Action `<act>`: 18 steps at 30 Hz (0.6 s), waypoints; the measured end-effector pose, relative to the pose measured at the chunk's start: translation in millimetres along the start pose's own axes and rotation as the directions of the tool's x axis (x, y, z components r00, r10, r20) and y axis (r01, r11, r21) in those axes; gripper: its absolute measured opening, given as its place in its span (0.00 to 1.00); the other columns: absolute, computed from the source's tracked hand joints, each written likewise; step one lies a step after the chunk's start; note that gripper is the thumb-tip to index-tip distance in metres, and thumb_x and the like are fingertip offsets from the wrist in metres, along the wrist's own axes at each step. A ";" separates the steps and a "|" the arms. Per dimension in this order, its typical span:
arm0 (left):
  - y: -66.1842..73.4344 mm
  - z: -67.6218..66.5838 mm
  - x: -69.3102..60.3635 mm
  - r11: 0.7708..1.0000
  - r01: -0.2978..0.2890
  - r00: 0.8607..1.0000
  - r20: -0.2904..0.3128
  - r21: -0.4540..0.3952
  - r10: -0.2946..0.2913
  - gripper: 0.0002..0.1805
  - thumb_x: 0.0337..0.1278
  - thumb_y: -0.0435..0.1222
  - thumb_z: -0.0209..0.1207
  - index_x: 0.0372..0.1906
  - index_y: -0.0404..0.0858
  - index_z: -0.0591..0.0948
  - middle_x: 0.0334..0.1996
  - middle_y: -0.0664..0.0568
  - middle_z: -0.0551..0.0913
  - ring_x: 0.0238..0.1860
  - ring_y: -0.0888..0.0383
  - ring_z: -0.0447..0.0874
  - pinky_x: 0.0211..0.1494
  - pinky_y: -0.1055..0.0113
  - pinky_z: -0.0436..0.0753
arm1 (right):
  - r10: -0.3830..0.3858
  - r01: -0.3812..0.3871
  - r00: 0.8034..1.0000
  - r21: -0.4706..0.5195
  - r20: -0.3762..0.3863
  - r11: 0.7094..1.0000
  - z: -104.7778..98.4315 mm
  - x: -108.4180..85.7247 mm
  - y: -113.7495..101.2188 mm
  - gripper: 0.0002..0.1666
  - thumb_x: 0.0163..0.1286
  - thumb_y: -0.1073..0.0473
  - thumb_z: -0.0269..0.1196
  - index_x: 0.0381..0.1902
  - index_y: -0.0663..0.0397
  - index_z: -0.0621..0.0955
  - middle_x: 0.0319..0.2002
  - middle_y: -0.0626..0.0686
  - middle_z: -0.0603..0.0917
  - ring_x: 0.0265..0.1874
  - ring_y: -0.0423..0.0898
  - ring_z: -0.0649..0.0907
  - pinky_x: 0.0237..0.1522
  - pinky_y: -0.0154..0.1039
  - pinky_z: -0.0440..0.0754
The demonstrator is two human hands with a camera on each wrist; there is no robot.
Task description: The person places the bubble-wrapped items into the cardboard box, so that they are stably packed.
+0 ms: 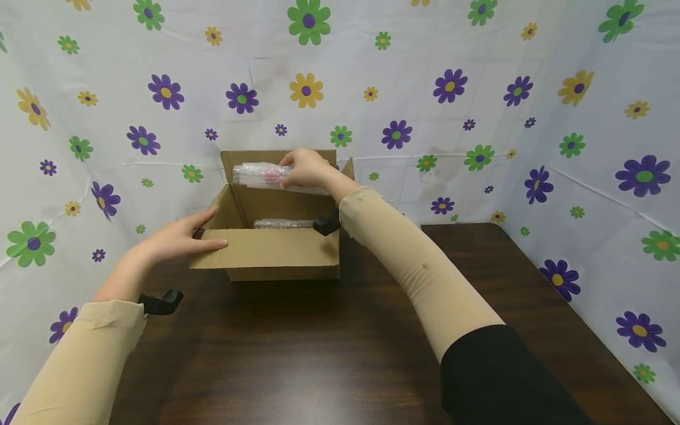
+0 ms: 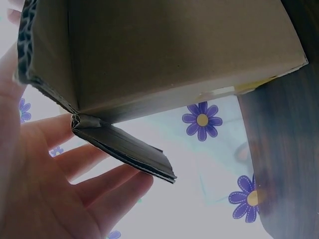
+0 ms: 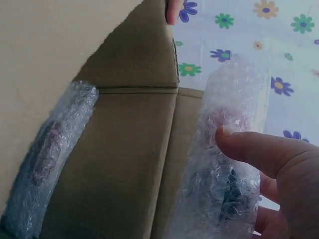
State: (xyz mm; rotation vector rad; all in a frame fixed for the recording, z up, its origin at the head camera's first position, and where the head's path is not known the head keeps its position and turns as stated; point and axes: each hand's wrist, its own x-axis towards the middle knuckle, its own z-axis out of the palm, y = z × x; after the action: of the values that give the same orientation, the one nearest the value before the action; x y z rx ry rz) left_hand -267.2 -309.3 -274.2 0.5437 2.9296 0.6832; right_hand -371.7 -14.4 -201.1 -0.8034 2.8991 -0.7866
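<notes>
Nearest the camera, a black sleeve [image 1: 499, 378] is seen at the right, with a beige cuff [image 1: 419, 265] continued from it toward the far side; another beige cuff [image 1: 79, 366] is seen at the near left. By the right hand [image 1: 310, 168], a bubble-wrapped bundle [image 1: 255, 175] is clamped between thumb and fingers and held over the far part of a cardboard box [image 1: 287, 273], just before its raised far flap [image 1: 249, 157]. Something reddish can be made out through the wrap, though its contents are too blurred to name.

At the box's left side, the left hand [image 1: 175, 239] is placed with thumb and fingers apart: the thumb is laid on the left end of the near flap [image 1: 271, 248], which is folded outward, while the spread, nearly straight fingers are rested against a side flap [image 2: 124, 147].

Inside the box, close behind the near wall, a second wrapped bundle [image 1: 281, 224] is partly hidden. A black clip [image 1: 162, 302] is worn at the left wrist and a black bracket [image 1: 326, 223] at the right. Beneath the box a dark wooden table [image 1: 319, 348] is spread, backed on the far side by a flowered white cloth [image 1: 340, 53].
</notes>
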 end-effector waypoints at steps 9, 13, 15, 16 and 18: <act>0.4 1.0 -1.3 1.000 0.004 1.000 -0.004 0.004 -0.004 0.52 0.60 0.56 0.60 0.76 0.31 0.49 0.73 0.32 0.51 0.71 0.31 0.49 0.67 0.36 0.55 | 0.043 -0.043 0.999 0.030 -0.013 0.999 9.8 11.0 6.6 0.29 0.60 0.51 0.71 0.60 0.44 0.79 0.61 0.44 0.77 0.61 0.46 0.73 0.65 0.58 0.61; 0.9 2.0 -1.9 1.000 0.003 1.000 -0.003 -0.002 -0.003 0.52 0.60 0.56 0.60 0.76 0.31 0.49 0.74 0.32 0.50 0.71 0.31 0.48 0.67 0.35 0.54 | 0.048 -0.047 0.998 0.021 -0.041 0.999 14.6 14.1 10.6 0.28 0.59 0.51 0.71 0.58 0.43 0.80 0.59 0.44 0.78 0.58 0.46 0.74 0.62 0.55 0.65; 1.0 1.7 -1.9 1.000 0.006 1.000 -0.004 -0.005 -0.006 0.52 0.60 0.57 0.60 0.76 0.31 0.49 0.74 0.32 0.50 0.71 0.31 0.48 0.68 0.35 0.54 | 0.042 -0.040 0.998 0.032 -0.053 0.999 15.7 15.8 11.1 0.28 0.58 0.51 0.72 0.58 0.45 0.80 0.58 0.45 0.79 0.55 0.45 0.75 0.60 0.51 0.68; 0.9 1.4 -1.9 1.000 0.009 1.000 -0.004 -0.005 -0.009 0.52 0.60 0.57 0.60 0.76 0.32 0.49 0.74 0.32 0.50 0.71 0.31 0.48 0.68 0.35 0.54 | 0.035 -0.033 0.998 0.041 -0.054 0.999 16.2 16.6 11.4 0.29 0.58 0.51 0.72 0.58 0.46 0.80 0.58 0.46 0.79 0.54 0.45 0.75 0.59 0.48 0.70; -0.2 0.8 -1.3 1.000 0.014 1.000 -0.006 0.001 -0.014 0.53 0.60 0.57 0.60 0.76 0.32 0.49 0.74 0.32 0.50 0.71 0.31 0.47 0.68 0.35 0.53 | 0.020 -0.016 0.998 0.068 -0.056 0.998 17.4 18.5 12.0 0.29 0.58 0.52 0.72 0.58 0.48 0.80 0.57 0.48 0.79 0.52 0.45 0.76 0.56 0.43 0.72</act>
State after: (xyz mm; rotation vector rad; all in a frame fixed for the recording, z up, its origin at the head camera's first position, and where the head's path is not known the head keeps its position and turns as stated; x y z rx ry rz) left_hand -265.9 -309.7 -274.9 0.5218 2.9366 0.6831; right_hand -390.7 -22.7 -220.1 -0.7598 2.9065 -0.9151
